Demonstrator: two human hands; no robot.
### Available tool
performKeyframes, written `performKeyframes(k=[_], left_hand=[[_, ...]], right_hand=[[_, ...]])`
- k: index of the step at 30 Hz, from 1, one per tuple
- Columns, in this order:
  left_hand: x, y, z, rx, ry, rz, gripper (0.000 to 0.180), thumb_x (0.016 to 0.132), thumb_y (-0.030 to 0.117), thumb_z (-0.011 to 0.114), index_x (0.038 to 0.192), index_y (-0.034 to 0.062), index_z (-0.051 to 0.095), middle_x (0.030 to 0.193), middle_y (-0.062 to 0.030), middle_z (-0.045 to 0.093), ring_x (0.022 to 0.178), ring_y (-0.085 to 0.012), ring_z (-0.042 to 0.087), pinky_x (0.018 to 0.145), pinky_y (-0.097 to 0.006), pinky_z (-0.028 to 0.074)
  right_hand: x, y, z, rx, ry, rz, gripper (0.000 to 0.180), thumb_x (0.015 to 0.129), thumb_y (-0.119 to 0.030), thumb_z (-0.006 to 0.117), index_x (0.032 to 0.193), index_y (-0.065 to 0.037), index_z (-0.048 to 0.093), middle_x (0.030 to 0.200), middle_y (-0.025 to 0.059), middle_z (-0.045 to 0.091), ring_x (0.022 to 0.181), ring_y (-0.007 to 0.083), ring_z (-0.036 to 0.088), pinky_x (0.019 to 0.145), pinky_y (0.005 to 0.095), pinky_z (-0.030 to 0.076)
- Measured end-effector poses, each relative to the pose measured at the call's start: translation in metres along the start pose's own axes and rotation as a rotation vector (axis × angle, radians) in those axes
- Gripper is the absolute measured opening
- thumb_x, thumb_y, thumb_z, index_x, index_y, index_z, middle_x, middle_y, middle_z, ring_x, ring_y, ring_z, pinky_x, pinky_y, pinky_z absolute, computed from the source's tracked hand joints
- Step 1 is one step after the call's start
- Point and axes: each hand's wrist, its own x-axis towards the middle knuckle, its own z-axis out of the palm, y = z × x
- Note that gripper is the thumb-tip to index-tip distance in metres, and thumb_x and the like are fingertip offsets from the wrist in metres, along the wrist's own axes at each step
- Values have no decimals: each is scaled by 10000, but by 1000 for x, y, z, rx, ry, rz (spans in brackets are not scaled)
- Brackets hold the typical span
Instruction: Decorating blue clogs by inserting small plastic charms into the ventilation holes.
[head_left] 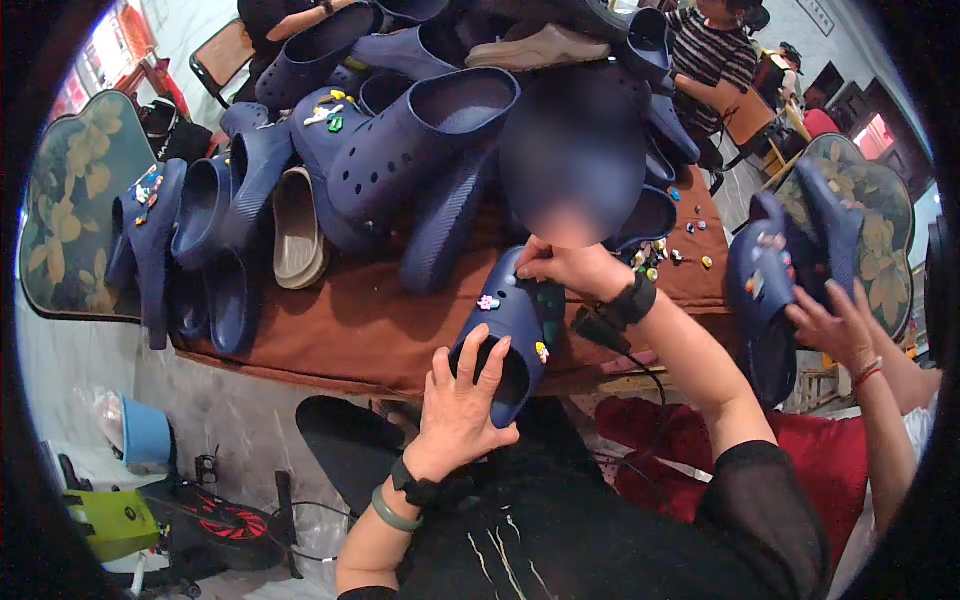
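**Two hands on a dark blue clog at the desk edge**

The left hand (pixel 462 400) lies on the heel end of a dark blue clog (pixel 512 335), with the fingers spread apart and bent over the rim of the shoe opening. It grips the clog from the near side. On this wrist there are a black band and a green bangle (pixel 390 512).

The right hand (pixel 560 265) is at the toe end of the same clog. Its fingertips are pressed together on the top of the shoe, as if pinching something small, but what is between them I cannot tell. A black strap with a small device is on this wrist, and a cable hangs down from it.

The clog rests tilted at the near edge of the desk (pixel 350 330), which is covered with a brown cloth. Its toe points away from the person. Small coloured charms sit on its upper: a pink flower charm (pixel 488 302) on the left side and a yellow one (pixel 541 351) on the right side.

Behind it, a big pile of dark blue clogs (pixel 420 135) fills the desk, with a beige slipper (pixel 297 240) among them. Loose charms (pixel 680 255) lie on the cloth to the right.

At the far right, another person's hand (pixel 835 325) holds a second blue clog (pixel 765 300) with charms.
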Motion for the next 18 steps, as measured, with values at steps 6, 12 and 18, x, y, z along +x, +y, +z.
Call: performKeyframes(k=[6,12,18], left_hand=[[0,-3,2,-41,13,7,1137,515,265,842,1498,186,277,1516,-116,245,1138,-457,383,872,-530,436],[-1,-4,2,-17,-9,-13,1137,526,288,855,1501,193,277,1522,-113,230,1148,-461,379,893,-529,425],[0,-4,1,-29,-26,-12,1119,534,298,857,1495,189,294,1518,-116,240,1153,-464,377,885,-522,426]], right_hand=[[33,-6,-20,-22,-502,256,396,640,-244,844,917,11,721,859,113,717,866,216,684,781,324,519],[45,-16,-23,-257,-511,208,575,620,-302,851,1063,23,679,1006,187,693,1036,326,642,909,383,506],[50,3,-23,-10,-725,366,622,680,-287,816,1158,69,639,1016,198,709,953,281,685,828,349,516]])
